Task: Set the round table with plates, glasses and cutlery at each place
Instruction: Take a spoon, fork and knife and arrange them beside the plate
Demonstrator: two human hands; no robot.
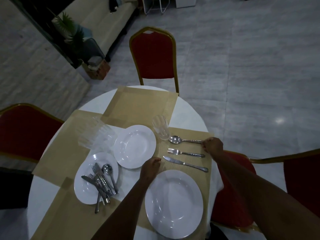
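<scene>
right hand point(212, 146) on spoon point(185, 140) handle | left hand point(151, 168) beside knife point(185, 164)

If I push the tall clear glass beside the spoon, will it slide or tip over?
The glass looks tall and narrow at its base, so a push near the rim would probably tip it. It stands on the woven placemat, which likely grips rather than lets it slide. It looks fragile.

Both forearms bare, seemingly no sleeves, hands point(150, 168) ungloved
</scene>
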